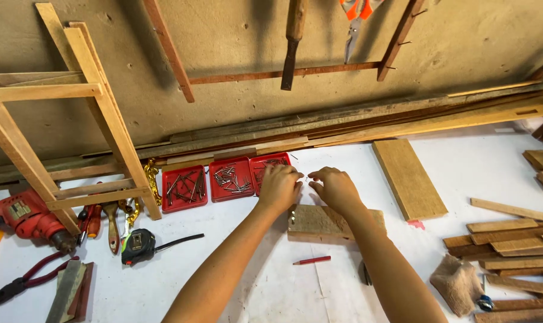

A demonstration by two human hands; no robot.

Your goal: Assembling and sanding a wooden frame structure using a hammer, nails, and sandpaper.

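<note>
My left hand (278, 187) hovers over the near edge of the rightmost red tray (268, 162) of nails, fingers pinched together. My right hand (334, 187) is just to its right, fingers curled, and a tiny nail-like piece shows between the two hands; which hand holds it I cannot tell. Both hands are above the far edge of a small wooden block (319, 222) lying on the white bench top (463, 161). Two more red trays (184, 188) (230, 178) with nails and screws lie to the left.
A red pencil (312, 260) lies near the block. A wide board (408, 178) lies to the right, with wood offcuts (510, 239) beyond. On the left are a tape measure (137, 245), red drill (21, 215), pliers (20, 282) and a wooden frame (104, 113).
</note>
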